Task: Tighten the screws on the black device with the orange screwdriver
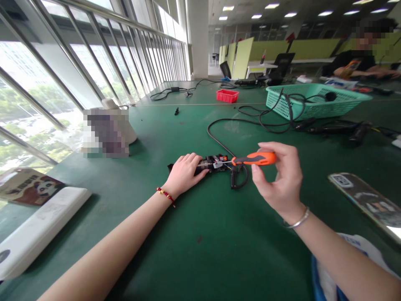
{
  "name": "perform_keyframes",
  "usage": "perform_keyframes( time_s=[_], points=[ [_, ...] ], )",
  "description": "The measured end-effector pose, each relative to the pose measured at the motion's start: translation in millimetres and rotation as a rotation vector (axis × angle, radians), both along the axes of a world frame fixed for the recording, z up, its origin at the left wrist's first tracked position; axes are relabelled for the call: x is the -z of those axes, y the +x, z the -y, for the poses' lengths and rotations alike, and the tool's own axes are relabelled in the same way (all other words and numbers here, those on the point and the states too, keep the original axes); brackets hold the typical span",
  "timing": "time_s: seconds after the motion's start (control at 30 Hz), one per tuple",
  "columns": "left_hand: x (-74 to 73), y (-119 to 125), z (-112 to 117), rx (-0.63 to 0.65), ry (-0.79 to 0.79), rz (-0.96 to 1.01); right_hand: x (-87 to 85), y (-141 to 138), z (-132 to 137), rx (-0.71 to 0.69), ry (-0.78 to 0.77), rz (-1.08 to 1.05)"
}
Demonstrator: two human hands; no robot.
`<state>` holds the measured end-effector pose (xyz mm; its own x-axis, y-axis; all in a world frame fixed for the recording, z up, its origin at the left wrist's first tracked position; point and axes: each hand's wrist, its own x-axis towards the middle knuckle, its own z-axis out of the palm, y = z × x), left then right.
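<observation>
On the green table lies a black corded device (203,166) with its inner parts and wires exposed at the right end. My left hand (188,170) is wrapped over its body from above, pressing it against the table. My right hand (282,175) grips an orange and grey screwdriver (255,159) by the rear of the handle. The screwdriver is held nearly level, its shaft pointing left, and the tip meets the exposed inner part. A black power cord (219,140) leads from the device toward the back, with a coiled section (232,179) beside it.
A green basket (319,113) with cables stands at the back right, near a small red tray (227,96). Phone (366,200) lies right; a white box-like object (46,228) and panda-printed pack (31,188) left. A person (360,62) sits far right. Railings line the left.
</observation>
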<state>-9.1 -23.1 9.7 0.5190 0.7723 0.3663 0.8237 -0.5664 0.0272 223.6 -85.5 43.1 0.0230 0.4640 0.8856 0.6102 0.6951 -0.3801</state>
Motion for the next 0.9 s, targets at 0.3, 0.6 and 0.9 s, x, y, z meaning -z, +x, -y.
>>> perform_keyframes(
  time_s=[0.3, 0.6, 0.9],
  points=[
    [-1.9, -0.2, 2.6, 0.060, 0.046, 0.030, 1.0, 0.2, -0.6, 0.015, 0.006, -0.018],
    [-6.6, 2.5, 6.4, 0.055, 0.103, 0.045, 2.4, -0.5, -0.9, -0.002, -0.008, -0.053],
    [-2.9, -2.9, 2.4, 0.149, 0.017, 0.103, -2.8, -1.2, 2.0, 0.058, 0.007, 0.080]
  ],
)
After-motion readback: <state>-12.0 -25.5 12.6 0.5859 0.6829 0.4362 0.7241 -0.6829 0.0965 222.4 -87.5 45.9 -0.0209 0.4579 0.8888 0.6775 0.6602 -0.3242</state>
